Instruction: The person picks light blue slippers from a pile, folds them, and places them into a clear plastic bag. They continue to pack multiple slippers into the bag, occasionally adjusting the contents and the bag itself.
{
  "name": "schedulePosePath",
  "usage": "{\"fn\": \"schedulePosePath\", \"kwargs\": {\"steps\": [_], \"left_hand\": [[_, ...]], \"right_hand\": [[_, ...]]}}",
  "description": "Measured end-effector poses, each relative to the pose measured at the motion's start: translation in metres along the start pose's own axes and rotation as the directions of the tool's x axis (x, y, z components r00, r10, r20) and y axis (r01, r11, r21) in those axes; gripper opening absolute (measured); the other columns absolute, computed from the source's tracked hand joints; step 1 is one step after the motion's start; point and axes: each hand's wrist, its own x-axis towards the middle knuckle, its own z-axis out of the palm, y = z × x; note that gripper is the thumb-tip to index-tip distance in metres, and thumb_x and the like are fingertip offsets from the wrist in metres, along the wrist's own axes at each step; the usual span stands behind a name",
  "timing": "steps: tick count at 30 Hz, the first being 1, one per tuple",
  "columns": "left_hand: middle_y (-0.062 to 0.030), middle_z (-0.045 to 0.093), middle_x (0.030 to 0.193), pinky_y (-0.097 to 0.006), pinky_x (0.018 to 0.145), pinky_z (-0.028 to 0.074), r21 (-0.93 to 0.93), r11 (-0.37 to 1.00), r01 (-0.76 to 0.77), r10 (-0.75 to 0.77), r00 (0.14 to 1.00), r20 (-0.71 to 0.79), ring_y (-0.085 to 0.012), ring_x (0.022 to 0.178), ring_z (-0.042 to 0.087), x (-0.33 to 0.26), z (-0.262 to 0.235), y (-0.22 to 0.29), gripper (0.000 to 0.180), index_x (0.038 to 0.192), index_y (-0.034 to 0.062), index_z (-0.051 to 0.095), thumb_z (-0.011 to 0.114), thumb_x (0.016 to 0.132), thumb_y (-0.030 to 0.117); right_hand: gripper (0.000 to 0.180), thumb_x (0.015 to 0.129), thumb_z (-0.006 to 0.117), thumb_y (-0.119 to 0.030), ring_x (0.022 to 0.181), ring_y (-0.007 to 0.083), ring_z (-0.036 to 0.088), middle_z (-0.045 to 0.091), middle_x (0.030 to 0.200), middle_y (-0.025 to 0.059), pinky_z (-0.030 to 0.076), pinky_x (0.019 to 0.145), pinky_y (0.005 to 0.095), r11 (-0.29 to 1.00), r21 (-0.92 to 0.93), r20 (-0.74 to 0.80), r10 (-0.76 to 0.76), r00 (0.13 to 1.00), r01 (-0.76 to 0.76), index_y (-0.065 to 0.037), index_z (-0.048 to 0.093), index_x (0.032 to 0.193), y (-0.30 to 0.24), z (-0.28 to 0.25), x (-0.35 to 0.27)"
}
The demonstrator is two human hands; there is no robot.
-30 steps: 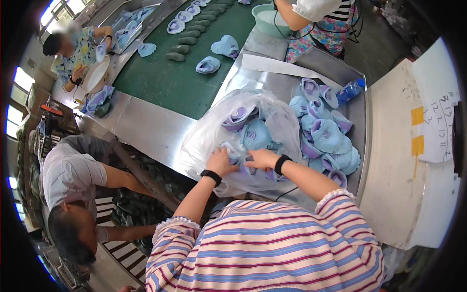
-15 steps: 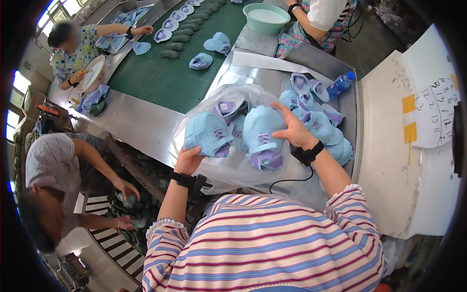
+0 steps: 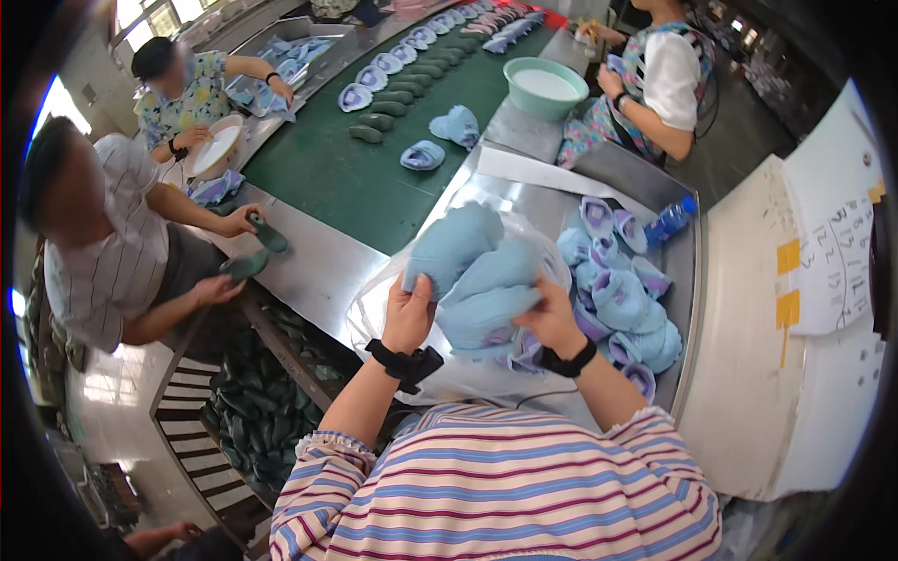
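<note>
Light blue shoe uppers are bunched together in front of me, over a clear plastic bag (image 3: 369,313). My left hand (image 3: 409,313) is closed on the near edge of a shoe upper (image 3: 454,248), thumb on its side. Opposite it, my right hand (image 3: 552,318) grips another shoe upper (image 3: 491,290), slightly blurred by motion. The pieces touch and overlap between my hands, so I cannot tell exactly how many each hand holds. Beneath them, purple-lined uppers (image 3: 526,351) show partly. More uppers (image 3: 622,299) lie heaped in the metal tray (image 3: 687,309) to the right.
A blue-capped bottle (image 3: 670,222) lies in the tray. Ahead, a green belt (image 3: 323,178) carries rows of uppers and dark green shoe lasts (image 3: 398,97). A green basin (image 3: 545,89) stands far right. At left a person holds two lasts (image 3: 269,234) above a last-filled rack (image 3: 253,411).
My hands have brought the uppers, formerly held apart, together and turned them. The person at left has risen from bending and lifted two lasts over the metal table. My view has shifted.
</note>
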Motion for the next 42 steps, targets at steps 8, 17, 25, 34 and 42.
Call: {"fn": "schedulePosePath", "kwargs": {"steps": [8, 17, 25, 34, 42], "left_hand": [[-0.0102, 0.046, 0.136, -0.048, 0.103, 0.036, -0.326, 0.940, 0.097, -0.093, 0.995, 0.028, -0.0281, 0.123, 0.046, 0.026, -0.014, 0.032, 0.055, 0.139, 0.0077, 0.033, 0.046, 0.096, 0.039], [-0.0113, 0.053, 0.127, -0.046, 0.094, 0.045, -0.135, 0.989, 0.062, -0.081, 0.987, -0.139, -0.0241, 0.116, 0.052, 0.119, -0.046, 0.030, 0.041, 0.132, 0.0056, 0.041, 0.049, 0.097, 0.026], [-0.0115, 0.046, 0.132, -0.063, 0.088, 0.041, 0.140, 0.880, 0.454, -0.374, 0.844, -0.384, -0.0335, 0.119, 0.047, 0.218, -0.182, -0.050, 0.056, 0.131, 0.0092, 0.040, 0.063, 0.087, 0.035], [-0.0199, 0.048, 0.129, -0.036, 0.104, 0.034, 0.465, 0.860, 0.209, -0.342, 0.913, 0.221, -0.0248, 0.122, 0.045, 0.139, -0.031, 0.009, 0.084, 0.134, -0.0062, 0.036, 0.079, 0.073, 0.031], [-0.0099, 0.061, 0.113, -0.041, 0.086, 0.050, 0.139, 0.986, -0.098, 0.156, 0.847, -0.508, -0.0240, 0.101, 0.061, 0.236, -0.225, 0.050, 0.038, 0.117, 0.0000, 0.053, 0.065, 0.082, 0.007]], "right_hand": [[0.059, 0.075, 0.071, -0.014, 0.099, 0.0243, 0.062, 0.060, 0.116, 0.0128, 0.052, 0.086, 0.0396, 0.656, 0.694, 0.232, 0.186, 0.955, -0.296, 0.000, 0.046, 0.127, 0.015, -0.071, -0.004], [0.049, 0.081, 0.064, -0.013, 0.103, 0.0276, 0.062, 0.060, 0.114, 0.0160, 0.052, 0.087, 0.0428, 0.623, 0.750, 0.109, 0.213, 0.971, -0.221, 0.000, 0.048, 0.125, -0.008, -0.038, 0.065], [0.052, 0.078, 0.069, -0.015, 0.096, 0.0223, 0.063, 0.062, 0.110, 0.0115, 0.051, 0.085, 0.0346, 0.748, 0.591, 0.022, 0.358, 0.933, -0.302, 0.000, 0.049, 0.123, 0.011, -0.017, 0.094], [0.044, 0.078, 0.066, -0.003, 0.097, 0.0207, 0.060, 0.061, 0.106, 0.0112, 0.049, 0.086, 0.0321, 0.881, 0.312, -0.075, 0.395, 0.916, -0.355, 0.001, 0.051, 0.119, 0.029, -0.008, 0.140], [0.030, 0.088, 0.058, -0.011, 0.096, 0.0216, 0.060, 0.055, 0.114, 0.0098, 0.049, 0.082, 0.0331, 0.945, -0.009, -0.023, 0.327, 0.945, -0.327, -0.001, 0.050, 0.115, 0.012, 0.020, 0.133]]}}
